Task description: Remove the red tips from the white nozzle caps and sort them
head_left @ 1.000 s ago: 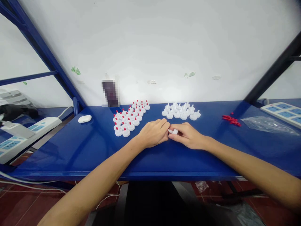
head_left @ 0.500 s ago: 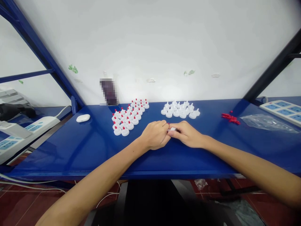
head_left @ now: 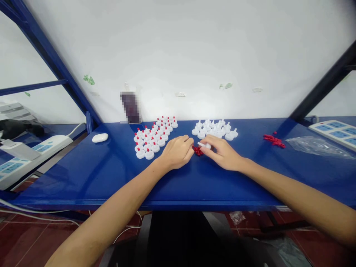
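Observation:
My right hand (head_left: pixel 222 152) is closed on a white nozzle cap (head_left: pixel 205 145), tipped so that its bare spout points left. My left hand (head_left: pixel 178 152) is closed just left of it, fingertips pinched; a speck of red shows at them, but what they hold is hidden. Between the hands lies a small heap of red tips (head_left: pixel 198 151), partly covered by my fingers. Left of my left hand stand rows of white nozzle caps with red tips (head_left: pixel 151 139). Behind my right hand is a cluster of white nozzle caps without red tips (head_left: pixel 214 128).
More red tips (head_left: pixel 274 140) lie at the right beside a clear plastic bag (head_left: pixel 317 146). A white earbud case (head_left: pixel 100 138) sits at the left of the blue table (head_left: pixel 111 178). Power strips (head_left: pixel 336 129) (head_left: pixel 36 152) flank it, and a blurred dark object leans on the wall.
My hands have drawn apart, the left one moving slightly left. The white spout and the red heap between them now show. The whole view has shifted slightly.

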`<state>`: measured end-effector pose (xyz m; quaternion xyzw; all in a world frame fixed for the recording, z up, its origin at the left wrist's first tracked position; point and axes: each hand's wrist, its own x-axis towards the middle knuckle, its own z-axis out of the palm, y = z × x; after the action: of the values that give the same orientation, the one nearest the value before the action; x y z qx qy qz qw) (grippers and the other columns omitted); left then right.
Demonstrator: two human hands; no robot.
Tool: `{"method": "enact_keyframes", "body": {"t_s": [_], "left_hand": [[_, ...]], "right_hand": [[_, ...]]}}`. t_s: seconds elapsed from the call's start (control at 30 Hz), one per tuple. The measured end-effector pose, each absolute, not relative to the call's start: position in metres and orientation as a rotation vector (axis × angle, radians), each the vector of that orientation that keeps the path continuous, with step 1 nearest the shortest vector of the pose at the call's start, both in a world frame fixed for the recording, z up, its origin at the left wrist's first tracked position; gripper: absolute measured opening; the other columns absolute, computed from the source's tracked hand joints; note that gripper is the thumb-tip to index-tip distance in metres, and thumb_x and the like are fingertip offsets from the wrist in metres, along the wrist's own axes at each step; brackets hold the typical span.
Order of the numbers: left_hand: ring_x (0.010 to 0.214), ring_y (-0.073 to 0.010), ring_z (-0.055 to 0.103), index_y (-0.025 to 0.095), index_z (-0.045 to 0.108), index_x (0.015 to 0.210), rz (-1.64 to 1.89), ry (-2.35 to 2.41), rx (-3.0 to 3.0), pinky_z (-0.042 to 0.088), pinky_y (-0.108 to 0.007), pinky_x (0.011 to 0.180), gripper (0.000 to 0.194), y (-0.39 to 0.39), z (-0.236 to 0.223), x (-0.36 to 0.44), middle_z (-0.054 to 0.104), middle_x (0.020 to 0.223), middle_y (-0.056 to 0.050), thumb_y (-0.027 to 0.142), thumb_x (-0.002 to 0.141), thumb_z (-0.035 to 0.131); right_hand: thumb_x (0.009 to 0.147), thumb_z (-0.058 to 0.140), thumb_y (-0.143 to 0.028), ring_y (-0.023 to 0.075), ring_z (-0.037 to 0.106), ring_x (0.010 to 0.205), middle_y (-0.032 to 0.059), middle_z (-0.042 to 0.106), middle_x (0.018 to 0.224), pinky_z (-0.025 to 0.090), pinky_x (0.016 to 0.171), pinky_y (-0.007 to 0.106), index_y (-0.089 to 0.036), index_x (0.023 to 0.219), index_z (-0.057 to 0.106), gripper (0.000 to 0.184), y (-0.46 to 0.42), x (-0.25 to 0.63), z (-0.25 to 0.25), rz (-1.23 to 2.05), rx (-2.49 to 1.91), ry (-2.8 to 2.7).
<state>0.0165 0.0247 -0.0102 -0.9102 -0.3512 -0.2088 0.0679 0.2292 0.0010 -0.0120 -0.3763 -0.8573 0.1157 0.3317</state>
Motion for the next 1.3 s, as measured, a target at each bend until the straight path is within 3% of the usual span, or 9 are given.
{"method": "enact_keyframes", "body": {"t_s": [0.2, 0.33, 0.4, 0.53, 0.7, 0.87, 0.93, 1.1, 1.3], "left_hand": [[0.092, -0.0211, 0.055, 0.015, 0.064, 0.100, -0.618, -1.023, -2.878, 0.046, -0.036, 0.086, 0.029, 0.034, -0.021, 0.013, 0.057, 0.095, -0.008, 0.020, 0.095, 0.035], [0.093, -0.0203, 0.056, 0.017, 0.058, 0.117, -0.646, -1.012, -2.956, 0.047, -0.036, 0.086, 0.031, 0.039, -0.026, 0.009, 0.060, 0.099, -0.007, 0.018, 0.093, 0.039], [0.092, -0.0199, 0.056, 0.017, 0.058, 0.117, -0.675, -1.017, -2.973, 0.047, -0.035, 0.085, 0.031, 0.040, -0.026, 0.008, 0.061, 0.099, -0.007, 0.017, 0.093, 0.040], [0.089, -0.0197, 0.056, 0.017, 0.061, 0.110, -0.704, -1.016, -2.992, 0.047, -0.035, 0.084, 0.028, 0.040, -0.022, 0.007, 0.060, 0.092, -0.006, 0.017, 0.092, 0.040], [0.089, -0.0197, 0.057, 0.017, 0.063, 0.109, -0.725, -1.059, -2.978, 0.047, -0.034, 0.083, 0.028, 0.042, -0.019, 0.004, 0.061, 0.094, -0.006, 0.017, 0.092, 0.041], [0.096, -0.0227, 0.056, 0.016, 0.067, 0.104, -0.759, -1.214, -2.820, 0.046, -0.040, 0.091, 0.028, 0.047, -0.020, -0.001, 0.062, 0.098, -0.008, 0.022, 0.093, 0.041], [0.104, -0.0256, 0.054, 0.017, 0.068, 0.105, -0.732, -1.297, -2.715, 0.044, -0.043, 0.096, 0.028, 0.048, -0.019, -0.003, 0.061, 0.106, -0.011, 0.024, 0.093, 0.044], [0.128, -0.0346, 0.043, 0.019, 0.065, 0.116, -0.594, -1.451, -2.549, 0.036, -0.054, 0.105, 0.032, 0.047, -0.020, -0.008, 0.050, 0.134, -0.016, 0.028, 0.092, 0.046], [0.121, -0.0313, 0.051, 0.018, 0.065, 0.110, -0.531, -1.392, -2.703, 0.037, -0.056, 0.105, 0.029, 0.044, -0.021, -0.003, 0.052, 0.126, -0.016, 0.027, 0.094, 0.043]], "right_hand": [[0.090, 0.052, -0.028, 0.0197, 0.058, 0.075, 0.0086, 0.066, 0.103, 0.044, 0.070, 0.033, -0.020, 0.108, 0.060, 0.021, 0.018, 0.244, -0.016, 0.062, -1.249, -2.103], [0.085, 0.055, -0.028, 0.0179, 0.056, 0.061, 0.0059, 0.070, 0.090, 0.040, 0.063, 0.032, -0.019, 0.103, 0.061, 0.021, 0.027, 0.255, -0.018, 0.005, -1.466, -2.063], [0.086, 0.055, -0.028, 0.0204, 0.058, 0.066, 0.0059, 0.069, 0.083, 0.040, 0.065, 0.033, -0.018, 0.093, 0.064, 0.015, 0.030, 0.259, -0.018, -0.058, -1.472, -2.097], [0.089, 0.055, -0.031, 0.0272, 0.060, 0.089, 0.0101, 0.068, 0.096, 0.042, 0.079, 0.039, -0.019, 0.090, 0.070, 0.020, 0.035, 0.262, -0.020, -0.219, -1.353, -2.146], [0.089, 0.055, -0.030, 0.0222, 0.058, 0.075, 0.0053, 0.066, 0.077, 0.042, 0.071, 0.035, -0.018, 0.091, 0.072, 0.021, 0.037, 0.262, -0.025, -0.042, -1.412, -2.157], [0.086, 0.054, -0.022, 0.0192, 0.061, 0.070, 0.0010, 0.068, 0.074, 0.043, 0.068, 0.031, -0.017, 0.122, 0.062, 0.037, 0.039, 0.262, -0.027, 0.094, -1.462, -2.100], [0.085, 0.054, -0.020, 0.0183, 0.062, 0.068, 0.0008, 0.069, 0.077, 0.044, 0.068, 0.030, -0.018, 0.126, 0.058, 0.041, 0.038, 0.261, -0.025, 0.125, -1.446, -2.074], [0.086, 0.053, -0.023, 0.0182, 0.064, 0.070, 0.0022, 0.072, 0.081, 0.045, 0.067, 0.030, -0.020, 0.109, 0.063, 0.025, 0.031, 0.254, -0.021, 0.185, -1.419, -2.052], [0.087, 0.053, -0.023, 0.0198, 0.066, 0.076, 0.0043, 0.072, 0.087, 0.045, 0.068, 0.031, -0.020, 0.105, 0.058, 0.019, 0.028, 0.250, -0.020, 0.212, -1.412, -2.053]]}}
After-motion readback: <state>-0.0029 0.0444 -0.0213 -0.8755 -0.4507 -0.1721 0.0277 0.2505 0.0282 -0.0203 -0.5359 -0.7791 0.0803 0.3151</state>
